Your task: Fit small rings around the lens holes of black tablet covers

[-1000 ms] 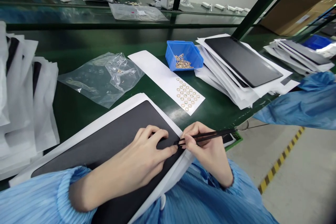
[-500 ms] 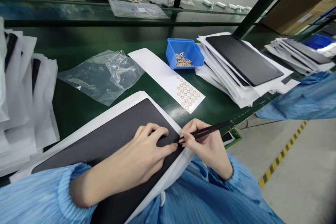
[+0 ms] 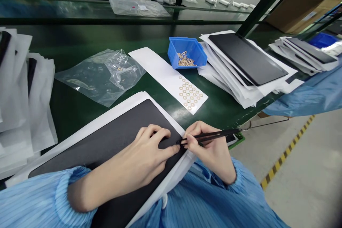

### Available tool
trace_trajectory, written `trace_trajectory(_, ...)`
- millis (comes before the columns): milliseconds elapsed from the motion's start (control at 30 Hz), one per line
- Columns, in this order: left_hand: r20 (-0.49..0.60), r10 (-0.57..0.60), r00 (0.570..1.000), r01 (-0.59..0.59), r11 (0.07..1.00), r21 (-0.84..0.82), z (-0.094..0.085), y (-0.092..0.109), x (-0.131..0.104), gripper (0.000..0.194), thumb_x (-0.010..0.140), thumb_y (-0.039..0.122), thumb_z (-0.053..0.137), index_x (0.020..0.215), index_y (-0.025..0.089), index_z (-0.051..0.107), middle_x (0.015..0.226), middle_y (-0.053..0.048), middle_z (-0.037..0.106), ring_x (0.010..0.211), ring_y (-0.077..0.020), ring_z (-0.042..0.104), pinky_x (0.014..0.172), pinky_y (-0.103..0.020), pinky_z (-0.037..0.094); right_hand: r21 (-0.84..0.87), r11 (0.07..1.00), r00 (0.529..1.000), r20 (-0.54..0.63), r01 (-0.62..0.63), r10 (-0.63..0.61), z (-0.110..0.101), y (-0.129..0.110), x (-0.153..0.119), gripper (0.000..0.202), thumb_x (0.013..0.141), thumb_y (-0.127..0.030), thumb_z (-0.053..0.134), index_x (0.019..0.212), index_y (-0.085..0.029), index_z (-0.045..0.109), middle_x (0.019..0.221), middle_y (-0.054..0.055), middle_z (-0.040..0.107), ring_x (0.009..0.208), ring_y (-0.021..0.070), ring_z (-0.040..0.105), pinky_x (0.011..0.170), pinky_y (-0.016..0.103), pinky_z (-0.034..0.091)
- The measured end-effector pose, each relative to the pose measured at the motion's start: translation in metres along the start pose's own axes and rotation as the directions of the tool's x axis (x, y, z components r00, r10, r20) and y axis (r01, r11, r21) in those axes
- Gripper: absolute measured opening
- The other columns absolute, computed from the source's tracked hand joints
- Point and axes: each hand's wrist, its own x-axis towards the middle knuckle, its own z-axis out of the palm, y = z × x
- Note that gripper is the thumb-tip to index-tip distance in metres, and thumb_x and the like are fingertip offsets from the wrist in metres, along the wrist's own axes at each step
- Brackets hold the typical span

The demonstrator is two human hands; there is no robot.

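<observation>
A flat black panel (image 3: 114,139) lies on white sheeting (image 3: 80,133) at the near edge of the bench. My left hand (image 3: 149,153) rests on it with fingers apart, some bent, and the index fingertip near the panel's right corner. Black tweezers (image 3: 213,135) are pinched in my right hand (image 3: 205,146), just beside that fingertip. Their tips meet a small dark ring-like spot (image 3: 178,143) at the corner; whether it is a hole or a separate part, I cannot tell. Beyond my hands lies a white strip (image 3: 157,67) bearing rows of small gold rings (image 3: 190,94).
A blue bin (image 3: 187,51) holds loose gold rings. To its right is a stack of black panels (image 3: 248,58) between white sheets. A clear plastic bag (image 3: 104,74) lies left of the strip, and wrapped panels (image 3: 16,103) stand far left. A co-worker's blue sleeve (image 3: 307,92) shows at right.
The tweezers have tilted a little, their rear end now lower and farther right. My hands stay at the same corner. The whole view has shifted slightly.
</observation>
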Motion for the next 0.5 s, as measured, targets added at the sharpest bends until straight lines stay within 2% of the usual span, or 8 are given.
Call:
trace_trajectory(233,-0.02,0.005,1.0,-0.005,1.0,-0.003,0.001,0.0,0.0,0.039,0.087,0.003,0.042,0.118,0.019,0.058,0.108,-0.012,0.053,0.103,-0.0289,0.048,0.078,-0.042,0.051,0.05,0.999,0.999,0.042,-0.011,0.009,-0.003,0.003,0.002,0.016,0.074,-0.016,0.06,0.062,-0.02,0.051,0.062,0.0,0.061,0.052,0.012,0.056,0.048,0.023,0.048)
trace_trajectory(333,-0.018,0.006,1.0,-0.006,1.0,-0.009,0.0,0.0,0.0,0.039,0.087,0.002,0.043,0.119,0.019,0.058,0.109,-0.012,0.053,0.104,-0.0289,0.048,0.079,-0.042,0.051,0.121,0.992,0.997,0.077,-0.034,0.025,-0.006,0.007,0.003,0.016,0.078,-0.02,0.062,0.065,-0.019,0.054,0.064,0.0,0.062,0.052,0.012,0.059,0.048,0.023,0.051)
trace_trajectory(500,-0.015,-0.003,1.0,0.003,1.0,-0.013,0.0,-0.001,-0.001,0.041,0.088,0.003,0.044,0.122,0.02,0.057,0.111,-0.013,0.052,0.106,-0.0298,0.048,0.078,-0.043,0.051,0.162,0.987,1.0,0.022,0.018,-0.022,-0.011,0.01,0.002,0.016,0.084,-0.031,0.067,0.074,-0.019,0.061,0.071,0.003,0.066,0.054,0.0136,0.064,0.052,0.025,0.055)
